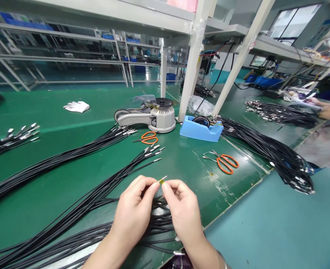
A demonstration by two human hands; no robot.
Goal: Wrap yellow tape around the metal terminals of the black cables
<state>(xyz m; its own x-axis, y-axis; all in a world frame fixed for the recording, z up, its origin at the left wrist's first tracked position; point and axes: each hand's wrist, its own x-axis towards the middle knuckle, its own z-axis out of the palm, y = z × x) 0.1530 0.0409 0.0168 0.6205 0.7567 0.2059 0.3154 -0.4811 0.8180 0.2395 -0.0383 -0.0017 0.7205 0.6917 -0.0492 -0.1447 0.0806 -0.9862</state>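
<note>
My left hand [133, 205] is closed in a pinch on the end of a thin cable, whose slim silver tip [165, 177] points up and to the right. Against it, my right hand [183, 209] pinches a small piece of yellow tape [161, 182] between thumb and forefinger. The two hands' fingertips almost meet around the tape. Below them lies a bundle of black cables [162, 220], partly hidden by my hands. Another black cable bundle [125, 168] with silver ends stretches out just ahead on the green table [178, 160].
Orange-handled scissors [228, 163] lie to the right, and a second pair [149, 138] lies farther back. Behind stand a grey tape machine [162, 117] and a blue tape holder [201, 129]. A white glove [77, 107] is at back left; a person's arm [327, 110] shows at right.
</note>
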